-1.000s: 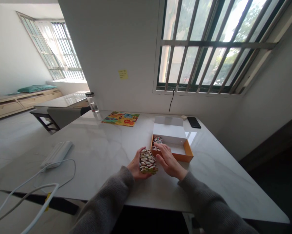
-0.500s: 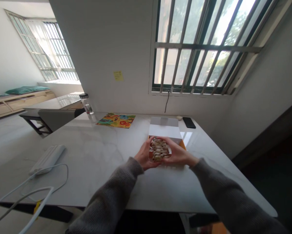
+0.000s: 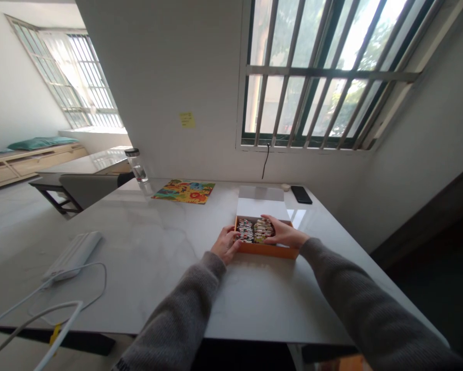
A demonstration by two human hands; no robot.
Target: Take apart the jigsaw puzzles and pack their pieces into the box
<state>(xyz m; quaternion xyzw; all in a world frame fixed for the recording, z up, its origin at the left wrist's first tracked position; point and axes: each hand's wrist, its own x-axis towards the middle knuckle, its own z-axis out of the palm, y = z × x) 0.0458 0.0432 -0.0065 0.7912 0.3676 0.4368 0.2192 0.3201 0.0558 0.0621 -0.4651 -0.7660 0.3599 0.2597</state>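
Box [image 3: 268, 250]: two piece stacks [image 3: 245, 231] inside, between fingers. Right fingers [image 3: 270, 228] gripping right stack; left fingers [image 3: 231, 240] curled on box edge.

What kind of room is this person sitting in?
Probably a plain room in a home or small office: a barred window, a marble-look table and a wooden bench with drawers suggest it.

The box [image 3: 270, 250] is orange outside; its lid [image 3: 261, 201] is white inside. The bench [image 3: 150, 242] is white with grey marbling. The animal picture [image 3: 185, 191] mixes yellow, orange, green and blue. The sleeves [image 3: 188, 293] are ribbed grey, the phone [image 3: 301, 195] black, the sticky note [image 3: 187, 120] yellow.
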